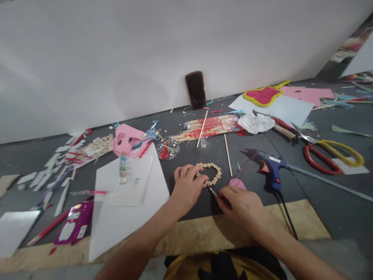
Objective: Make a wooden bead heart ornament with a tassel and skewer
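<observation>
A ring of small beige beads [216, 179] lies on the dark table in the middle of the head view. My left hand [188, 186] is closed on the ring's left side, its fingertips pressed over the beads. My right hand [240, 204] pinches a thin metal tool [213, 191], whose tip reaches the ring's lower edge. Just beyond my right hand is a pink round piece [237, 183]. To the right lies a blue glue gun [271, 167], its nozzle pointing left. What kind of tool I hold is too small to tell.
Bundled wooden sticks [211, 126] lie behind the ring, and a phone [196, 89] leans on the wall. Red-and-yellow scissors [329, 151] and pliers [279, 123] are at right. White paper [101, 217], a pink mask [125, 140] and a purple package [76, 223] are at left.
</observation>
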The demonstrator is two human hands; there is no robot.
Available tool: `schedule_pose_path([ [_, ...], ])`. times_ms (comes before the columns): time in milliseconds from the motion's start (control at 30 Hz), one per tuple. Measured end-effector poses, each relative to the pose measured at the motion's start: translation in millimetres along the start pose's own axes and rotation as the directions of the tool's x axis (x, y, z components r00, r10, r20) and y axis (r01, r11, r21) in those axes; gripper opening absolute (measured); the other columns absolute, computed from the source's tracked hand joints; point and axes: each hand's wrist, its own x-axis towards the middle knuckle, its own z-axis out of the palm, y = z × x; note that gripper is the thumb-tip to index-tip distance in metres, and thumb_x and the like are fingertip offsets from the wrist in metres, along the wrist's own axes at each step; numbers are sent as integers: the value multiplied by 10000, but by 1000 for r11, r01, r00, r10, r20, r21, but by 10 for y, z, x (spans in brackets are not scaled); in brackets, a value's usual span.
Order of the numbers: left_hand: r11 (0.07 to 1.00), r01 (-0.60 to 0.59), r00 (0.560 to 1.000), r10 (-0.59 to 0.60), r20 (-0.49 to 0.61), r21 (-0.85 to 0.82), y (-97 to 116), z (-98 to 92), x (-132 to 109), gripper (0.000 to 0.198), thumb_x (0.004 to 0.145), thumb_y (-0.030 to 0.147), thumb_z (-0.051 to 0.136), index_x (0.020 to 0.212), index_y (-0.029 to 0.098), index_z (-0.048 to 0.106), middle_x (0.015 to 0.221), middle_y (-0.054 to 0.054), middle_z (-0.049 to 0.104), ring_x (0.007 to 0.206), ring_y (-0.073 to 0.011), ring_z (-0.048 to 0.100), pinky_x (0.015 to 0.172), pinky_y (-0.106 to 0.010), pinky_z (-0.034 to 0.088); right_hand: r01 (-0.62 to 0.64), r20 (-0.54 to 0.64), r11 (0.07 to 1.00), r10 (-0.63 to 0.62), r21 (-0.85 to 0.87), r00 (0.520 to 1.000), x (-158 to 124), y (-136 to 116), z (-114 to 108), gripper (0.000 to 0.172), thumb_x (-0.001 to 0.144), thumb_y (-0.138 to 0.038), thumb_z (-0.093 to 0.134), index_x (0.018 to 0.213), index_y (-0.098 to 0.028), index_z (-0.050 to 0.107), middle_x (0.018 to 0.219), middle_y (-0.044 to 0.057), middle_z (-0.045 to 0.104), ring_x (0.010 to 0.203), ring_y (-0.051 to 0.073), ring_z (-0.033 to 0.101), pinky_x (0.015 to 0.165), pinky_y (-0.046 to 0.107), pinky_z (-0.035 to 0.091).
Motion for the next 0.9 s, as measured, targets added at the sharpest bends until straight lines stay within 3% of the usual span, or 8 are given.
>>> schedule_pose_path([
  [267,997,49,999,-48,15,-62,26,-73,67,167,908,267,481,977,269,633,1206,-29,549,1129,-236,414,946,-433,292,-69,-64,991,61,-118,996,56,63,19,220,883,-278,467,726,-208,604,675,14,662,542,147,560,490,292,163],
  [433,996,41,999,-39,32,-79,18,-75,72,165,905,277,490,983,264,635,1221,-35,542,1144,-237,410,963,-431,291,-147,-163,977,121,-156,979,92,108,24,227,899,-302,468,748,-214,613,672,11,657,607,156,581,493,283,187],
  [700,994,41,998,-37,45,-102,-1,-106,67,166,904,284,493,969,262,645,1228,-36,547,1157,-235,415,969,-425,300,-90,-47,993,87,-75,995,68,135,-152,217,870,-413,526,836,-211,597,770,23,658,689,166,593,522,268,286],
  [800,993,42,999,-38,39,-108,-2,-120,72,163,902,279,497,969,260,644,1223,-35,551,1158,-233,418,973,-424,302,-38,24,989,42,-143,999,83,115,-159,144,848,-318,556,770,-206,604,757,34,663,709,179,599,537,278,292],
  [900,990,53,998,-49,36,-128,-7,-127,80,159,903,277,498,968,262,643,1214,-30,555,1159,-227,421,979,-418,299,-47,6,986,49,-157,999,135,85,-100,166,865,-242,514,737,-207,614,729,22,679,661,160,599,553,283,287],
])
